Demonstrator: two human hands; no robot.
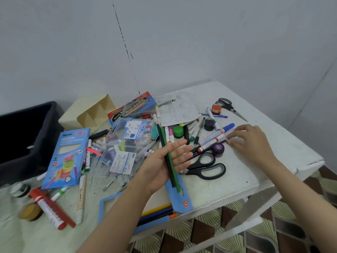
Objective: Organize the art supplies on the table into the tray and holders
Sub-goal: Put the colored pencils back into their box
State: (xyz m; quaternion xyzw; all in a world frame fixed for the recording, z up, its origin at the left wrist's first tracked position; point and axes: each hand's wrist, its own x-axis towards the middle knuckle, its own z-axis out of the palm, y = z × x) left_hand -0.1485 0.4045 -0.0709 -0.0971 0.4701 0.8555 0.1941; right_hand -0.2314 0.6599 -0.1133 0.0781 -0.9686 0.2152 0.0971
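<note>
- Cradles two pencils point(170, 159), one green and one dark, across the upturned palm of the left hand point(160, 168); fingers straight and relaxed, nothing seen curled round the shafts.
- Points those pencils away and a little leftward, sharpened ends toward the far side of the table point(237, 183); blunt ends hang past the heel of the palm, above a blue pencil sleeve point(179, 199) at the near edge.
- Reaches with the right hand point(253, 143) to a cluster of markers point(212, 139) just beyond a purple jar point(218, 147); fingertips point(230, 141) rest at the markers' right-hand ends; cannot tell whether anything is pinched, the thumb being hidden.
- Runs, as to the markers' long axis, from low-left to high-right, roughly in line with the reaching fingers; seems to call for a sideways roll or an end-on pinch rather than a grasp from above.
- Stands well apart to the far left: the cream holder point(94, 114), compartments open upward, with a dark bin point(27, 136) beside it; places the left hand plainly nearer both, so probably falls to that hand to carry the pencils over, tilted upright before dropping in.
</note>
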